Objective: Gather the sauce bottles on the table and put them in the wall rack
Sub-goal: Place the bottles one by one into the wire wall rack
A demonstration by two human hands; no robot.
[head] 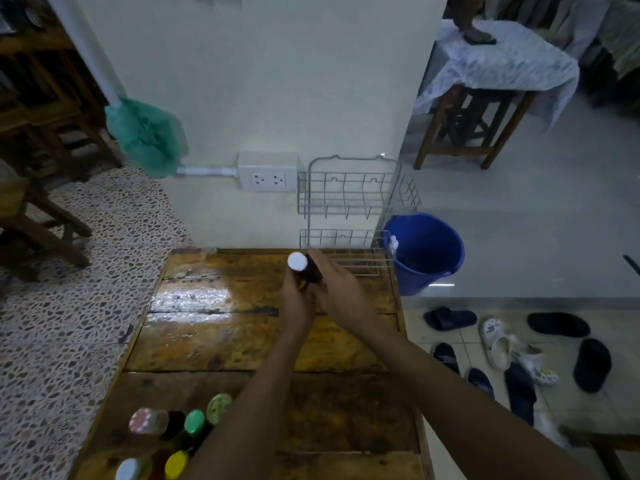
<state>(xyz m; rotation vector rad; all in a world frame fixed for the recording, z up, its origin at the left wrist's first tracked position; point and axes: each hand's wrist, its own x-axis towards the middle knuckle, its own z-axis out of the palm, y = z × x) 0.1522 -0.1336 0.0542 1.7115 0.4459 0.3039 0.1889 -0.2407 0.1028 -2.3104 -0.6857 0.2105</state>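
My left hand point(294, 299) and right hand point(337, 289) grip one dark white-capped bottle point(304, 268) together. It sits just before the wire rack point(346, 202).

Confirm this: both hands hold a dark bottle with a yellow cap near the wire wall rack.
Not quite: the head view shows the dark bottle, held by the left hand and right hand near the wire wall rack, has a white cap, not yellow.
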